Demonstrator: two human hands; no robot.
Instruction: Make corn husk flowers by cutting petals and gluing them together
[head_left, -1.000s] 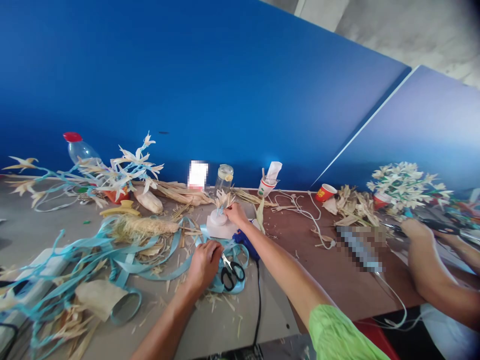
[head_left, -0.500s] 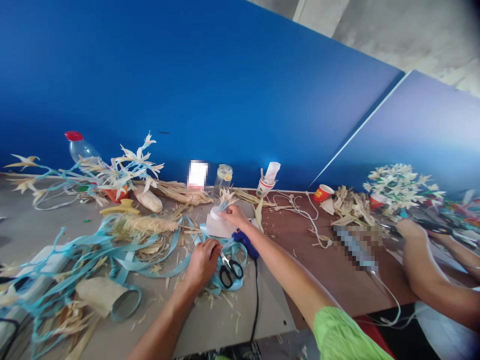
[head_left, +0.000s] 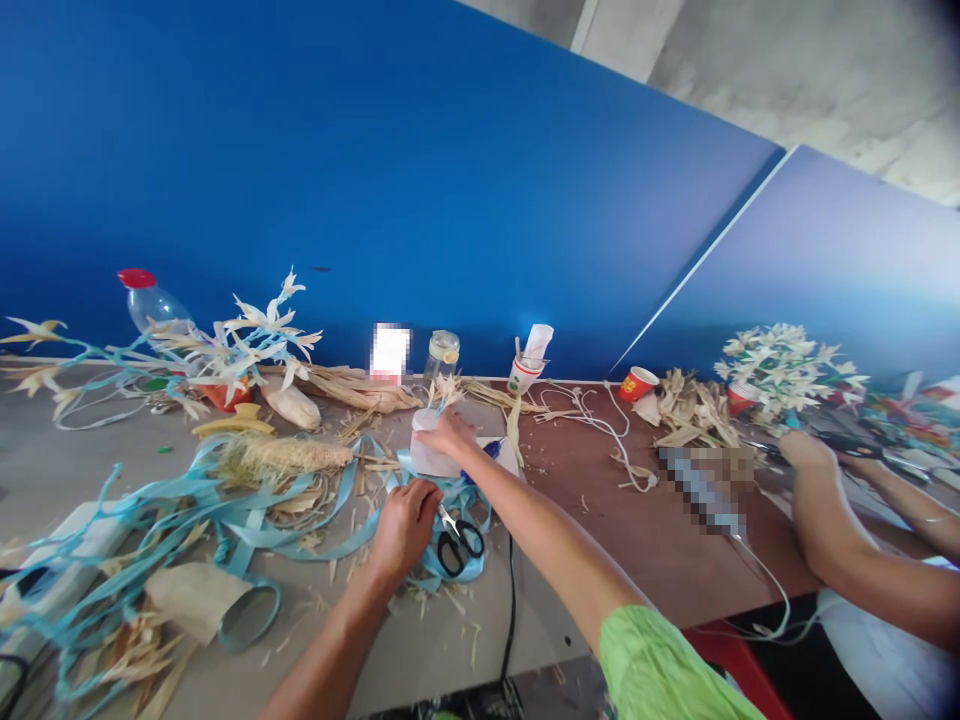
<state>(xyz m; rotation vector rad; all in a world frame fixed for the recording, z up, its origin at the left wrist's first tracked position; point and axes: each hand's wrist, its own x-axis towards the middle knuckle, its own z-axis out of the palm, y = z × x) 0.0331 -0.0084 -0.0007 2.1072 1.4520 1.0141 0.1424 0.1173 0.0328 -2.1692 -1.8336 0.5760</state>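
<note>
My right hand [head_left: 448, 436] reaches forward with its fingers round a small white cup-like holder [head_left: 424, 420]. Pale husk flowers on light-blue stems [head_left: 444, 393] rise from that holder, which is on or against a pale board [head_left: 427, 462]; the exact contact is hidden. My left hand [head_left: 409, 512] rests closer to me, its fingers curled together, and whatever they may hold is hidden. Beside it lie black-handled scissors [head_left: 459, 540] on light-blue ribbon [head_left: 480, 572]. A blue glue gun [head_left: 482, 459] is partly covered by my right forearm.
At left, tangled blue ribbon [head_left: 202, 510], a cardboard tube [head_left: 199, 600] and a flower branch [head_left: 262, 325] spread out. Behind stand a jar [head_left: 441, 352] and a paper cup [head_left: 525, 374]. A co-worker's hands [head_left: 808, 450] work at right near a white flower bunch [head_left: 784, 370].
My right hand has shifted from the base of the flowers down onto the white holder, its fingers now further round it. My left hand stays curled in place. The view has turned slightly.
</note>
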